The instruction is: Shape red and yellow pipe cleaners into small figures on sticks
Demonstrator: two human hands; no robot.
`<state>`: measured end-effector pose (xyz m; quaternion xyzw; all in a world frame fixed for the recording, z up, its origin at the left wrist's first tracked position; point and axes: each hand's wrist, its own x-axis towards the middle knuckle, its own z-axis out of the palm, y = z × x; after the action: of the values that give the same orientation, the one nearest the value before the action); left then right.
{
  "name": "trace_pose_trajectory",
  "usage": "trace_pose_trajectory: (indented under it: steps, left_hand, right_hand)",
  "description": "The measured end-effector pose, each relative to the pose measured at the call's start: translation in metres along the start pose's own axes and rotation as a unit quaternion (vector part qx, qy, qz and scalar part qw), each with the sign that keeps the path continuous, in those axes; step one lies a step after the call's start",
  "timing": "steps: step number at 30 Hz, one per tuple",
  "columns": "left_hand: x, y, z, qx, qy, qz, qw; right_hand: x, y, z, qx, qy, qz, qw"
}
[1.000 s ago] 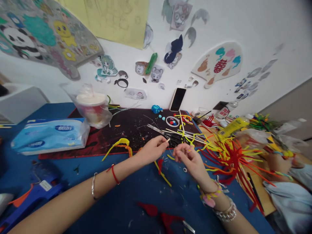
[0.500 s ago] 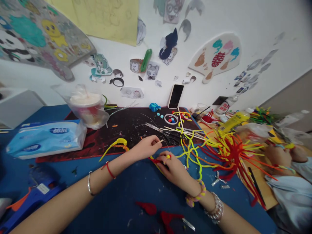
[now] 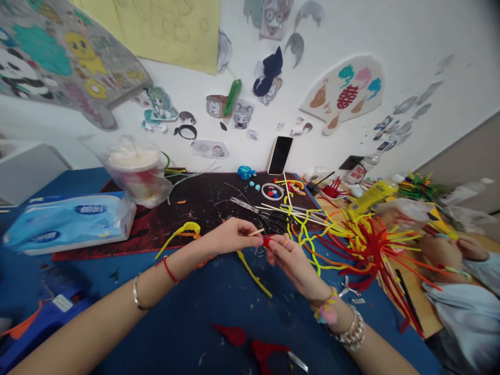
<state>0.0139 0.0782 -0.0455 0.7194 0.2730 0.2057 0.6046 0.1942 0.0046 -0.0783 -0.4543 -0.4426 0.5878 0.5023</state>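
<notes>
Holding stick (image 3: 257, 232) and red piece (image 3: 267, 241) close together over the blue desk (image 3: 167, 317)

Holds the stick in the left hand (image 3: 237, 237), with a closed grip and the end poking out toward the right hand (image 3: 289, 260). Pinches the red piece in the closed grip of the right hand, just beside the left fingertips; cannot tell whether touching them. Has a yellow strip (image 3: 254, 275) below on the desk, and scissors (image 3: 245, 205) beyond on the dark mat (image 3: 195, 200). Has a tangle of fuzzy stems (image 3: 373, 245) to the right, near another person's hands (image 3: 443, 253). Has a tissue pack (image 3: 70, 221), cup (image 3: 136, 169) and glue gun (image 3: 54, 307) to the left.
</notes>
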Motion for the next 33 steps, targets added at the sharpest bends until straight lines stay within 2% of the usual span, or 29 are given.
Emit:
trace_pose_trajectory:
  steps: [3, 6, 11, 17, 20, 23, 25, 27, 30, 33]
  left_hand:
    - [-0.002, 0.002, 0.003, -0.057, -0.016, -0.026, 0.998]
    - [-0.002, 0.003, 0.004, -0.097, -0.044, -0.042, 0.993]
    - [-0.003, 0.005, 0.002, -0.118, -0.056, -0.047, 0.990]
    - [-0.002, 0.002, 0.006, -0.218, -0.079, -0.056, 0.971]
    - [0.000, -0.001, 0.009, -0.209, -0.055, -0.052, 0.975]
    - [0.000, -0.003, 0.010, -0.198, -0.021, -0.057, 0.978]
    - [0.000, -0.002, 0.012, -0.191, -0.025, -0.062, 0.979]
    - [0.000, 0.000, 0.016, -0.168, -0.028, -0.069, 0.983]
    - [0.000, 0.003, 0.025, -0.128, 0.010, -0.070, 0.989]
    - [0.001, 0.004, 0.033, -0.125, 0.041, -0.044, 0.990]
  right_hand:
    - [-0.003, 0.000, 0.000, 0.105, -0.017, 0.030, 0.994]
    - [-0.004, -0.001, 0.000, 0.148, -0.035, 0.047, 0.987]
    - [-0.004, -0.004, -0.002, 0.170, -0.032, 0.031, 0.984]
    - [-0.005, -0.004, -0.003, 0.147, -0.043, 0.027, 0.988]
    - [-0.006, -0.005, -0.004, 0.107, -0.038, -0.013, 0.993]
    - [-0.006, -0.008, -0.005, 0.019, -0.052, -0.052, 0.997]
    - [-0.005, -0.010, -0.005, -0.034, -0.051, -0.066, 0.996]
    - [-0.003, -0.011, -0.006, -0.080, -0.025, -0.082, 0.993]
    - [0.000, -0.013, -0.009, -0.149, 0.021, -0.138, 0.979]
    - [0.000, -0.015, -0.013, -0.170, 0.050, -0.168, 0.970]
